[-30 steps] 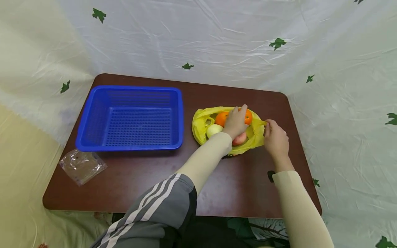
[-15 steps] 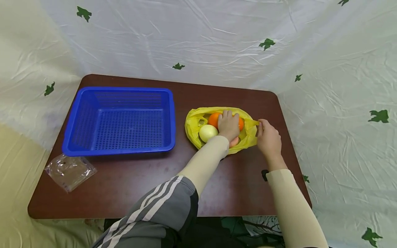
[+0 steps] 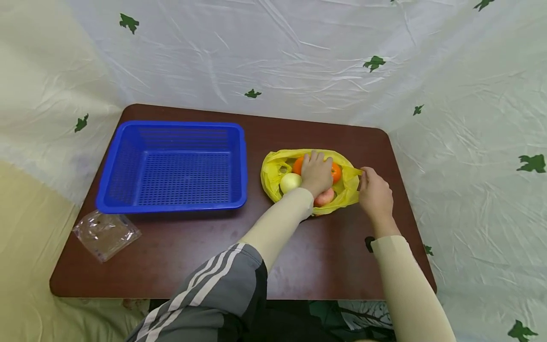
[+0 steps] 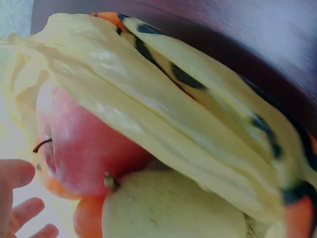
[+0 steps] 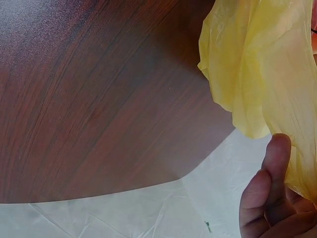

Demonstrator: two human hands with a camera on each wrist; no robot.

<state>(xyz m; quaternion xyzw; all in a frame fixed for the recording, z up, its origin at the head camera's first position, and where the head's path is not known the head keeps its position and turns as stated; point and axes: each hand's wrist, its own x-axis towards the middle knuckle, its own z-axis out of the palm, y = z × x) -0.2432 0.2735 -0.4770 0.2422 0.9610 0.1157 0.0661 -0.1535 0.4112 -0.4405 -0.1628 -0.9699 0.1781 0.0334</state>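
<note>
A yellow plastic bag (image 3: 352,185) lies with its mouth spread on the table, holding a reddish apple (image 3: 325,196), a pale round pear-like fruit (image 3: 290,182) and oranges (image 3: 336,172). My left hand (image 3: 317,175) reaches into the bag over the fruit, fingers extended and partly covering an orange. In the left wrist view its fingertips (image 4: 27,210) are beside the apple (image 4: 94,144) and apart from it; the pale fruit (image 4: 168,210) with a short stem sits close by. My right hand (image 3: 376,197) pinches the bag's right edge; the right wrist view shows thumb and fingers on the yellow film (image 5: 277,74).
A blue plastic basket (image 3: 183,209) with nothing in it stands on the left of the brown table (image 3: 192,270). A clear plastic packet (image 3: 107,235) lies near its front left corner. White sheeting (image 3: 290,57) with green leaf shapes surrounds the table.
My left hand has shifted left within the bag, away from the right-hand orange and onto the middle of the fruit. The right hand keeps its pinch on the bag. The head view sways slightly.
</note>
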